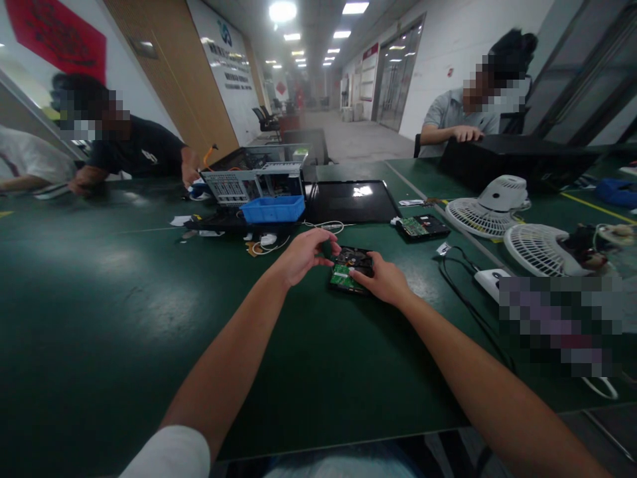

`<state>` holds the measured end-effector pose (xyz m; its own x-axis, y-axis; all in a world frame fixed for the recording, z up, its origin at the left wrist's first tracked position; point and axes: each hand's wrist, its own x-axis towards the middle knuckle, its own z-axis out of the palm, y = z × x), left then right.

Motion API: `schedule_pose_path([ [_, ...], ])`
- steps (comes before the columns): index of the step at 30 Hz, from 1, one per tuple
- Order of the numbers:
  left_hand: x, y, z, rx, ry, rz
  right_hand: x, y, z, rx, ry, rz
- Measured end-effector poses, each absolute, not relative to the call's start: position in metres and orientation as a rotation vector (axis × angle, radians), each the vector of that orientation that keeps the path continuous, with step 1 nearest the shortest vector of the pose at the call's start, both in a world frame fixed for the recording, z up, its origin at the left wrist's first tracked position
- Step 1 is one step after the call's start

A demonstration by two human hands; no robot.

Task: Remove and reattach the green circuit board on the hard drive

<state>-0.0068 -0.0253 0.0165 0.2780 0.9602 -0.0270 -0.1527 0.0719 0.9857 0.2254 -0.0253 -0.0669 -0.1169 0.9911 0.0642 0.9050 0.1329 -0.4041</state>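
A hard drive point(343, 277) with a green circuit board lies on the green table in front of me. My right hand point(385, 280) grips its right side, the thumb pressed over the board. At the drive's upper left edge is my left hand point(311, 255). Its fingers and thumb curve toward each other with a gap between them, and nothing held shows there. Whether the left fingertips touch the drive, I cannot tell. Farther right lies a second hard drive point(423, 227), board side up.
Beyond my hands stand a blue bin point(273, 210), an opened computer case point(233, 186) and a dark flat panel point(355, 201). White fan parts point(490, 216), a power strip point(490, 282) and black cable point(468, 302) lie right. Co-workers sit across the table, one by a black case point(512, 159).
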Motion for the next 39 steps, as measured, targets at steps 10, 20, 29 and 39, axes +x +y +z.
schedule_pose_path([
  [10,-0.005,-0.0278,0.0184,1.156,0.901,1.024,0.2248,-0.0268,-0.0638,-1.846,-2.102,0.401],
  [20,-0.0102,-0.0246,0.017,1.291,0.928,1.031,0.2258,-0.025,-0.0681,-1.837,-2.107,0.361],
  [29,-0.0058,-0.0269,0.0165,1.13,0.872,1.029,0.2251,-0.0262,-0.0648,-1.836,-2.114,0.371],
  [39,-0.0098,-0.0234,0.0164,1.273,0.956,1.046,0.2249,-0.0263,-0.064,-1.854,-2.101,0.404],
])
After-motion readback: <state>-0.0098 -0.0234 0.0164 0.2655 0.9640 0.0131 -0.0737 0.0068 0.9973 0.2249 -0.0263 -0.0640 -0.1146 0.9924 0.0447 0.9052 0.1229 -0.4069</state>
